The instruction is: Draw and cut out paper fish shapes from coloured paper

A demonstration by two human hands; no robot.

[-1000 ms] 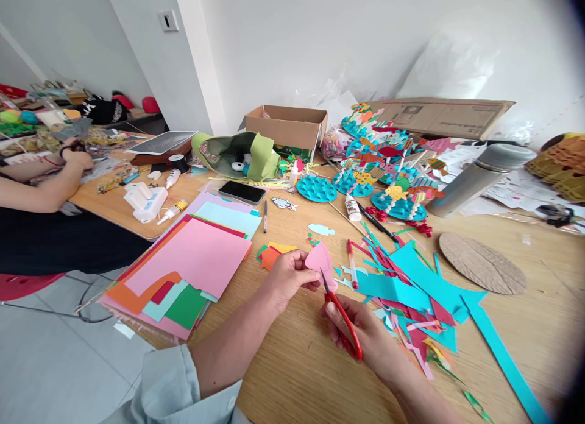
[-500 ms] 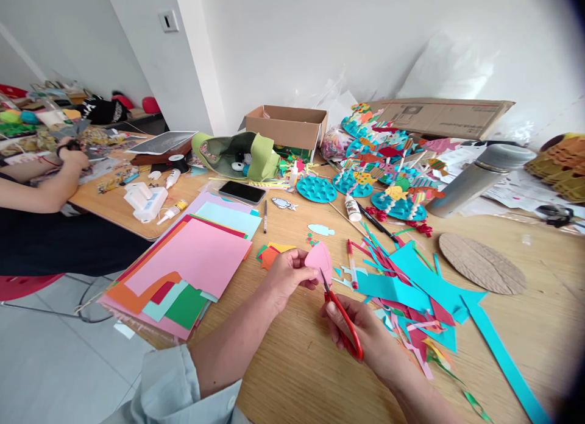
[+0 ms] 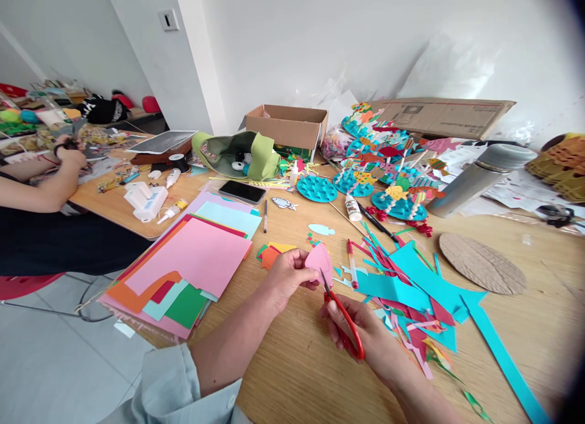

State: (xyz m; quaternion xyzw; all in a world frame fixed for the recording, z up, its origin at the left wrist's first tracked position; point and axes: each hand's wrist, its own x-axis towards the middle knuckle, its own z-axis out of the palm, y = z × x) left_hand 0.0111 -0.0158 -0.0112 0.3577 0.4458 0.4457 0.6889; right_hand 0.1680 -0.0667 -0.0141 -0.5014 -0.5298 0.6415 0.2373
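Left hand [image 3: 289, 280] holds pink paper [image 3: 318, 258], right hand [image 3: 371, 331] grips red scissors [image 3: 346, 318]

The pink, pointed paper piece [image 3: 315, 259] is uniform in colour; the slender metal scissors [image 3: 343, 323] have red looped handles and dark blades. The stacked rectangular paper sheets [image 3: 196, 253] are pink, orange, red, pale blue and green; the irregular flat paper offcuts [image 3: 432, 268] are mainly turquoise and crimson. The white fish-shaped cutout [image 3: 284, 203] bears black line markings, and the oval corrugated cardboard piece [image 3: 482, 262] is brown.
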